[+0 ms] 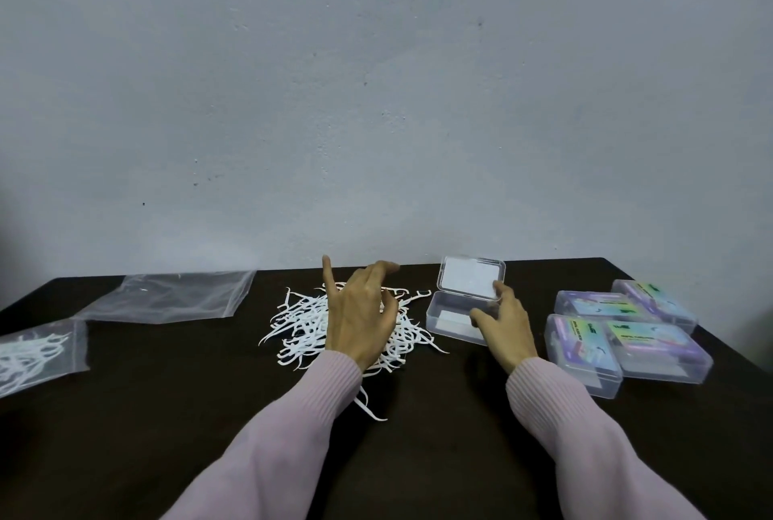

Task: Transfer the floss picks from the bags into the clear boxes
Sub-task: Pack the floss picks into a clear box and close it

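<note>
Floss picks [309, 323] heaped under left hand [359, 314], fingers spread and loose, holding nothing; open clear box [456, 316] gripped by right hand [502, 323].

My sleeves [556, 415] are pale pink and ribbed. White floss picks [301, 323] lie on the dark brown table [125, 436]. The closed boxes [619, 344] carry purple and green labels.
</note>
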The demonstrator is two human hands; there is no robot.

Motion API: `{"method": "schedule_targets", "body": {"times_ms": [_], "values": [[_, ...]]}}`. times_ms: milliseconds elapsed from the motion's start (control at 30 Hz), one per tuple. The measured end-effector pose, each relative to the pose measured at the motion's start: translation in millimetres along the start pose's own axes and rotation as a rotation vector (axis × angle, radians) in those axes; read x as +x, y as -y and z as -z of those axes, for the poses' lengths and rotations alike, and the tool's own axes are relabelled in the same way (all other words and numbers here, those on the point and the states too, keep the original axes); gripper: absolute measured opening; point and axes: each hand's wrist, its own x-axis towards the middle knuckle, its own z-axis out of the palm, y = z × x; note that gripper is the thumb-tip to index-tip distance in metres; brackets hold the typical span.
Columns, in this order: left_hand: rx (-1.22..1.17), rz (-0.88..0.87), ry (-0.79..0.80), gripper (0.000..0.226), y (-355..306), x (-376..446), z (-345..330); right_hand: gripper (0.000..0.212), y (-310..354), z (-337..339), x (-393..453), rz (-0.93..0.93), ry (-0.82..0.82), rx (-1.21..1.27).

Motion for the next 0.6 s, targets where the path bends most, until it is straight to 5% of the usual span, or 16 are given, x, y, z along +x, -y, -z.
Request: {"method": "schedule_targets", "body": {"times_ms": [367,600], "values": [[-0.041,0.030,0.089,0.032,7,0,7,0.046,10,2,-9,0.199,-0.223,-0.307],[-0.187,-0.012,0.292,0.024,48,-19,34,0.021,23,-16,-23,0.483,-0.036,-0.258]]}}
